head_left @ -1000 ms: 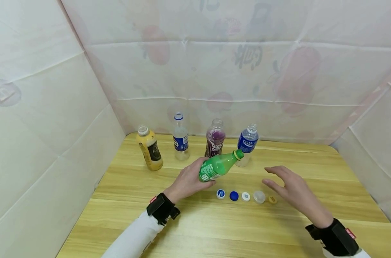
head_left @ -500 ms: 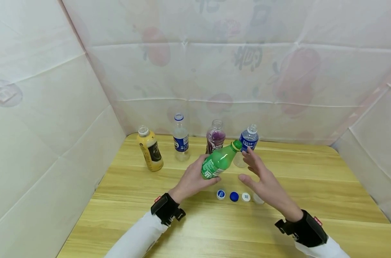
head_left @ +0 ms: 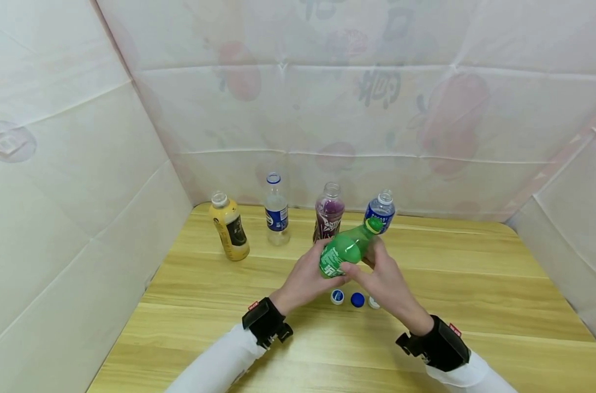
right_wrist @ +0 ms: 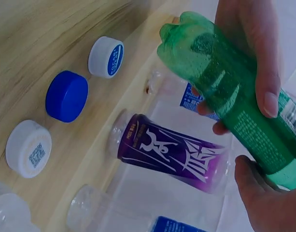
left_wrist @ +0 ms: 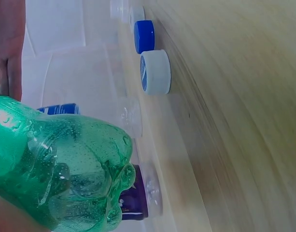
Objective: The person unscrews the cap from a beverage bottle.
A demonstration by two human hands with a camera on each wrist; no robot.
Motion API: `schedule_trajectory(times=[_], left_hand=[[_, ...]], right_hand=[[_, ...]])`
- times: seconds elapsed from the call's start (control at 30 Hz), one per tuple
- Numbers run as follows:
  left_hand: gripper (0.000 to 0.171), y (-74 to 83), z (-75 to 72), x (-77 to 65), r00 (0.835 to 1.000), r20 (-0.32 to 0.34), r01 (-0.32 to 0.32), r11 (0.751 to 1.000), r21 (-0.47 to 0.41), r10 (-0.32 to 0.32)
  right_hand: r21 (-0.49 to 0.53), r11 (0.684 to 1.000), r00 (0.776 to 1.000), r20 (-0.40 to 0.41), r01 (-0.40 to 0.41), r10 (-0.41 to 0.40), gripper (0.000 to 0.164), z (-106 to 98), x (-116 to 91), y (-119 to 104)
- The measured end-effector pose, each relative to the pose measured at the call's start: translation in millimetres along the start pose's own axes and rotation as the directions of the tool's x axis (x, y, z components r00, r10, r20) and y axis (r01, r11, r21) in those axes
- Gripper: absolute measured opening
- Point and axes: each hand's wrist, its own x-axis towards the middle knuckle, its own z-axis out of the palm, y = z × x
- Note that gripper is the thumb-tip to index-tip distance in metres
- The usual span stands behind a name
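A green soda bottle (head_left: 344, 254) is held tilted above the table, its neck up to the right with the green cap (head_left: 374, 224) on it. My left hand (head_left: 305, 281) grips the lower part of the bottle. On the other side my right hand (head_left: 387, 281) holds it too, thumb on the front and fingers partly hidden behind. Below are a white cap with a blue top (right_wrist: 105, 57), a blue cap (right_wrist: 66, 96) and a white cap with a printed code (right_wrist: 29, 149). Part of a clear cap (right_wrist: 10, 212) shows in the right wrist view.
Uncapped bottles stand along the back: a yellow one (head_left: 231, 232), a clear one with a blue label (head_left: 276, 218), a purple-labelled one (head_left: 327, 215), and a blue-labelled one (head_left: 379, 210) partly behind the green bottle. Pale printed cloth (head_left: 298, 109) hangs around the wooden table (head_left: 180, 322).
My right hand has come in from the right, over the caps, and now holds the green bottle. The left hand has shifted slightly right with the bottle.
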Motion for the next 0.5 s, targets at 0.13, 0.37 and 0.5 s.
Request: schedule_trajectory(times=[0.13,0.37,0.5], left_hand=[[0.090,1.5,2.8,1.0,1.000,0.006,-0.005,1.000,0.007,0.005],[0.108,2.9,-1.0,-0.6,0.998,0.057,0.013,0.999,0.042,-0.016],[0.109,-2.0,-9.8,-5.1,0.997,0.055,0.054,0.991,0.120,-0.061]], right_hand=[[0.011,1.000,1.000,-0.028,0.004,-0.003,0.070,1,0,0],[-0.021,1.000,0.997,-0.075,0.004,-0.006,0.065,-10,-2,-5],[-0.049,0.999,0.991,-0.136,-0.003,-0.003,0.062,-29,-2,-9]])
